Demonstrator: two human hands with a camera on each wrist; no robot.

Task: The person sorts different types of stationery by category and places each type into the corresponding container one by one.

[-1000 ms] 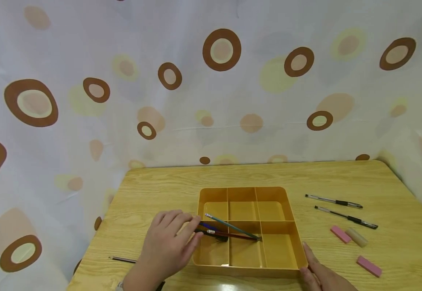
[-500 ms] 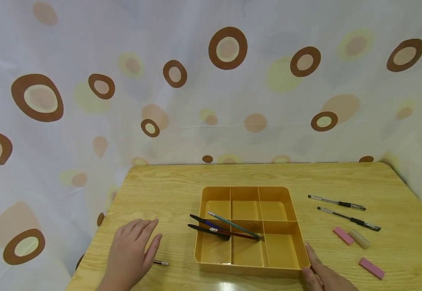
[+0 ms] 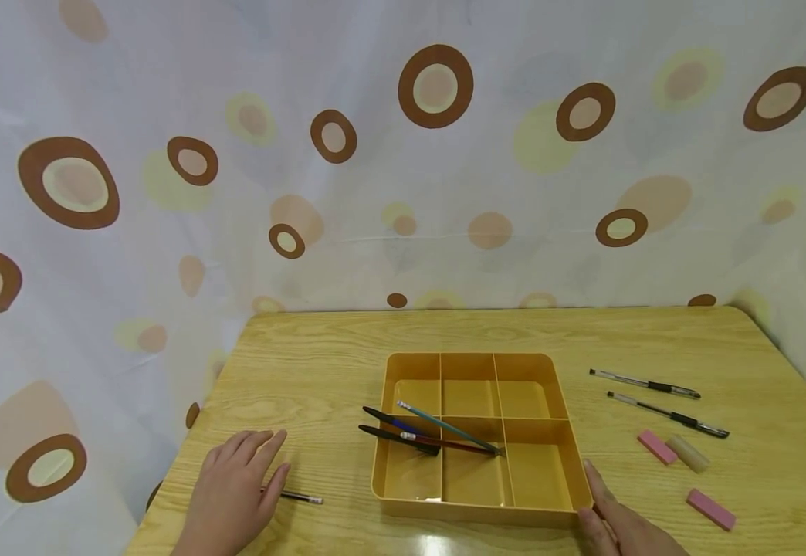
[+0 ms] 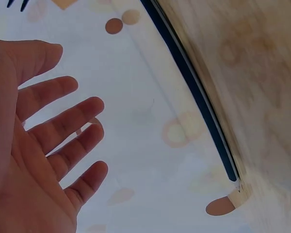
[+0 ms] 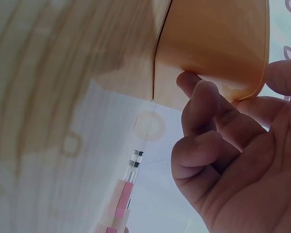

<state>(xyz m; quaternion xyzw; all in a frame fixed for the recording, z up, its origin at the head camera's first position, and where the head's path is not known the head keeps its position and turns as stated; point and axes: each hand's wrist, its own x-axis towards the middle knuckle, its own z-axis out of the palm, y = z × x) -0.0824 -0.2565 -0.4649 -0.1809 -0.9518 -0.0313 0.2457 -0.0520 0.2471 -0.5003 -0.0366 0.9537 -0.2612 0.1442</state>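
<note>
In the head view, a yellow-orange tray [image 3: 479,510] with several compartments stands on the table. A blue pen [image 3: 397,423], a black pen [image 3: 385,437], a teal pencil [image 3: 438,422] and a dark red pencil [image 3: 455,445] lean across its dividers. My left hand [image 3: 231,490] is left of the tray, fingers spread loosely, holding nothing. Beside its thumb lies a dark pencil [image 3: 300,496], partly hidden by the hand. My right hand [image 3: 624,527] holds the tray's near right corner; in the right wrist view, curled fingers and thumb meet the tray wall [image 5: 211,43].
Right of the tray lie two black-gripped gel pens [image 3: 646,383], two pink erasers [image 3: 711,510] and a pale beige cylinder [image 3: 688,453]. A patterned cloth [image 3: 361,177] hangs behind the wooden table [image 3: 320,363] and at both sides.
My left hand has left the pens in the tray and moved left and nearer to the body, down by the dark pencil. The right hand stays at the tray corner.
</note>
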